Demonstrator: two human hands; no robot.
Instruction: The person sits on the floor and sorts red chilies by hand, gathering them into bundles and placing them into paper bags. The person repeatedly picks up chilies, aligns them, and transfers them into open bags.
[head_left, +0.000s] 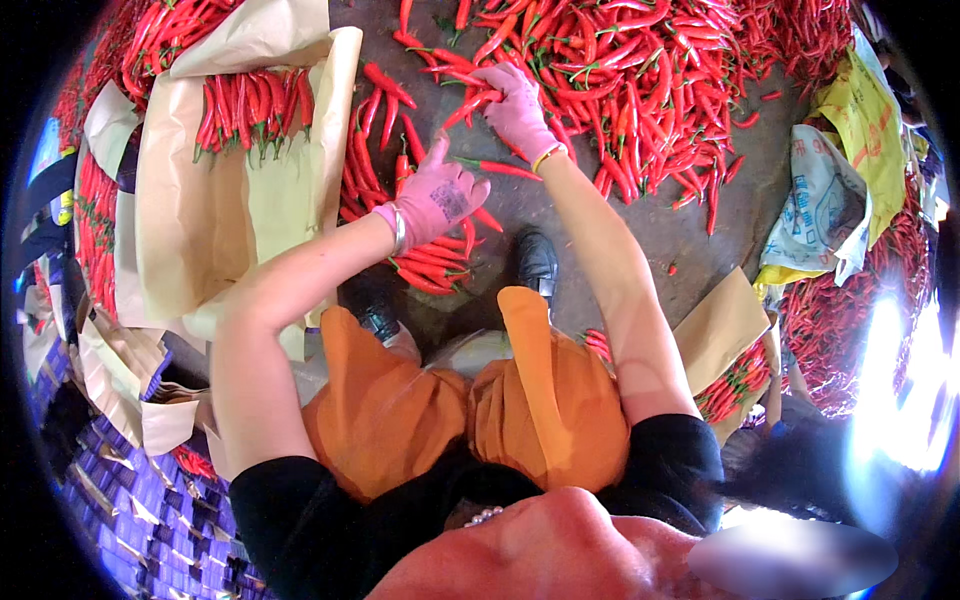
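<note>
Both of my hands wear pink gloves. My right hand (519, 111), at the left edge of a large heap of red chili peppers (637, 82), pinches a red chili pepper (471, 109) between thumb and fingers. My left hand (441, 196) hovers over a smaller group of chili peppers (427, 266) on the floor, its thumb raised and fingers curled. Whether anything lies under those fingers is hidden. Left of it stands a paper-lined box (202, 232), with a row of chili peppers (255, 109) laid side by side at its far end, stems toward me.
Dark floor (720, 240) shows between the heaps. Printed sacks (810, 202) rest on the right, near a paper-lined container of peppers (735, 382). Purple woven crates (157, 517) stand at lower left. My shoe (537, 262) is just below the hands.
</note>
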